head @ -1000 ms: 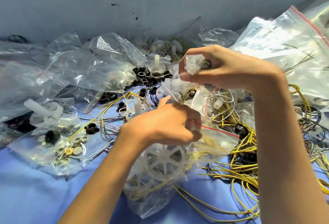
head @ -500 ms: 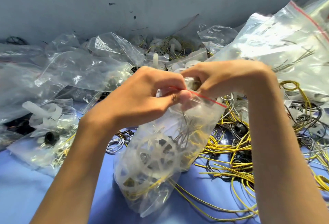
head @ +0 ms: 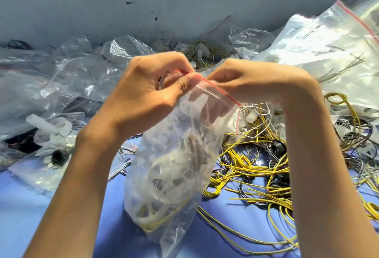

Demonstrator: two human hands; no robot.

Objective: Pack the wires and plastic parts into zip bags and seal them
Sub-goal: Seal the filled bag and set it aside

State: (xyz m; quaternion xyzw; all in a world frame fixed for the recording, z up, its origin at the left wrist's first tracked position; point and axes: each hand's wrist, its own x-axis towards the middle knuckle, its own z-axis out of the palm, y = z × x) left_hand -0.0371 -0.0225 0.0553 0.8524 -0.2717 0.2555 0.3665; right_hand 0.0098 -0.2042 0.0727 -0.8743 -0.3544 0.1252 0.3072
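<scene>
A clear zip bag with a red strip along its mouth hangs above the blue table, holding white plastic wheel parts, dark pieces and a few yellow wires. My left hand pinches the bag's top edge at its left end. My right hand pinches the same red-lined edge just to the right, the two sets of fingertips almost touching. A tangle of loose yellow and black wires lies on the table under my right forearm.
Filled and crumpled clear bags pile up at the left and back. A large bag with a red strip rises at the right. White plastic parts in a bag lie at the left. Bare blue tabletop shows near the front left.
My left hand lifted the bag off the table and my right hand came down to its mouth. Both hands now pinch the red-lined top edge, and the bag hangs higher.
</scene>
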